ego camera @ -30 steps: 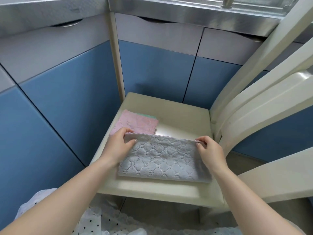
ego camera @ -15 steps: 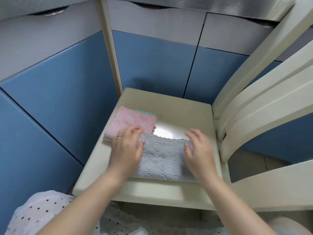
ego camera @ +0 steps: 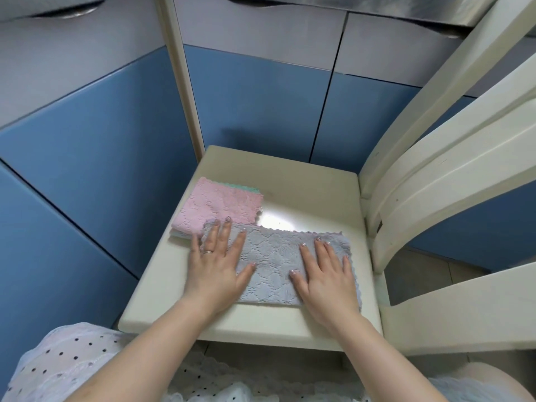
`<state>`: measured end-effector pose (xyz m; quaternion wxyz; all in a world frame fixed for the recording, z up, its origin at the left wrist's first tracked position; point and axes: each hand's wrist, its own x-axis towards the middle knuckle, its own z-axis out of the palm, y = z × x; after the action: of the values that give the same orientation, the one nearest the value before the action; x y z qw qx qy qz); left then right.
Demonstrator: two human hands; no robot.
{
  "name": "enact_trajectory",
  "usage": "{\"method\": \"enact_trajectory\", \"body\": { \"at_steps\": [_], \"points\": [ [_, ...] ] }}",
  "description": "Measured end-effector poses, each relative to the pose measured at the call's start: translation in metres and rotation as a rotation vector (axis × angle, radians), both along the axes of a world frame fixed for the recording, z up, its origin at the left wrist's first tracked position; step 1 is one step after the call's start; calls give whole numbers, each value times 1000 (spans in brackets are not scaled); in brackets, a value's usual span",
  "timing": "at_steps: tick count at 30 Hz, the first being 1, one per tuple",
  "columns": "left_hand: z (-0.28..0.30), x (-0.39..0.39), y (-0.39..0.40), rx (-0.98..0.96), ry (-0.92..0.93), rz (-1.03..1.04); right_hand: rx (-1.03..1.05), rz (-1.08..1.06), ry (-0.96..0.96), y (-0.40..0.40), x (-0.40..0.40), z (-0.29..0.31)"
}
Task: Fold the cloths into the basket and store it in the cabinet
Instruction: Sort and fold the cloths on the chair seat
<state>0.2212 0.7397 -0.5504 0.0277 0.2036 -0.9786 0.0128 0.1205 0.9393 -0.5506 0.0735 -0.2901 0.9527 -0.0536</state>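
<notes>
Your left hand [ego camera: 216, 264] & right hand [ego camera: 326, 274] lie flat, fingers [ego camera: 322, 250] spread, pressing the grey cloth [ego camera: 275, 256], prob. to set the fold; pink cloth [ego camera: 220, 204] just beyond left fingertips.

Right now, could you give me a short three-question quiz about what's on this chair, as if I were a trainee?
1. True or false: both hands lie flat on the grey cloth.
2. Which cloth lies on top of the stack beside it? A) pink B) yellow C) black
3. Fill in: the cloths rest on the seat of a cream ____.

Key:
1. True: the left hand and the right hand press it with straight fingers.
2. A, the pink cloth.
3. chair.
</notes>
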Motion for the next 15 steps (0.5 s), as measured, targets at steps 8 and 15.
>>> {"method": "enact_trajectory", "body": {
  "at_steps": [8,15],
  "points": [
    [9,14,-18,150,86,107,-160,-42,-18,-15,-19,29],
    [33,39,-48,463,299,208,-75,277,-136,-92,-49,51]
  ]
}}
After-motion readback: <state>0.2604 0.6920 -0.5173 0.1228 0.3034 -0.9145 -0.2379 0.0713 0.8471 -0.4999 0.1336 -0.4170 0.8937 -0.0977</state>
